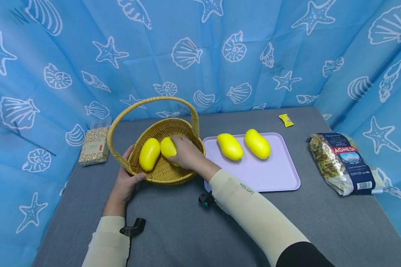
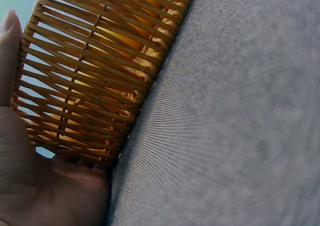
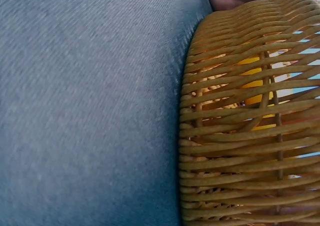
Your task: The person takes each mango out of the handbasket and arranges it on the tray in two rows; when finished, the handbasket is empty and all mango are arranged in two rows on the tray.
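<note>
A woven wicker basket with a tall arched handle stands on the grey table, two yellow mangoes inside it. My left hand grips the basket's left side, thumb at the front rim and fingers round the outside. In the left wrist view this hand lies against the woven wall. Inside the basket, my right hand holds the right mango, covering part of it. The left mango lies beside it, untouched. In the right wrist view the basket wall hides the right hand's fingers.
Right of the basket, a lilac tray carries two more mangoes. A small yellow packet lies behind it, and a pasta bag is at the far right. Left of the basket sits a grain pack. A blue curtain borders the table.
</note>
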Demonstrator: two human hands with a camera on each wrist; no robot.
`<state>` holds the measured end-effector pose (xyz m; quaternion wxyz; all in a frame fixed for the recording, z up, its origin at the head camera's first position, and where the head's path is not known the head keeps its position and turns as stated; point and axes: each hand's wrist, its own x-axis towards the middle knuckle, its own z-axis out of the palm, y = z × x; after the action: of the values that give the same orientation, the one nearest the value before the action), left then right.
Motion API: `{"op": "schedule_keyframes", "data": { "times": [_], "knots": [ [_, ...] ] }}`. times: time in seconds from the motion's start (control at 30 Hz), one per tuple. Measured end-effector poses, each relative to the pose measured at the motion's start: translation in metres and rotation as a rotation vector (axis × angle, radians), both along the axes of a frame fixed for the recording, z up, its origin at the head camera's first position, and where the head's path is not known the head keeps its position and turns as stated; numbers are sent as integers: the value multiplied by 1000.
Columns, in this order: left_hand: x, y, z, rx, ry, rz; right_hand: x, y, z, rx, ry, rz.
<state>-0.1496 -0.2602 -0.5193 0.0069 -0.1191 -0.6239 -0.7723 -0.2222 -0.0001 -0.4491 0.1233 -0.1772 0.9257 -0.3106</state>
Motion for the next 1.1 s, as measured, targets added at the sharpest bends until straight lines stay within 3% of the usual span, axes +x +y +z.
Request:
{"op": "schedule_keyframes", "data": {
  "times": [0.17,0.6,1.1],
  "knots": [
    [0,0,-1,-3,-6,8,2,2,3,-58,26,-14],
    [-1,-1,-3,8,0,-6,8,14,4,-358,152,30],
    [-1,-2,-4,6,4,-16,33,43,20,-470,168,100]
  ]
}}
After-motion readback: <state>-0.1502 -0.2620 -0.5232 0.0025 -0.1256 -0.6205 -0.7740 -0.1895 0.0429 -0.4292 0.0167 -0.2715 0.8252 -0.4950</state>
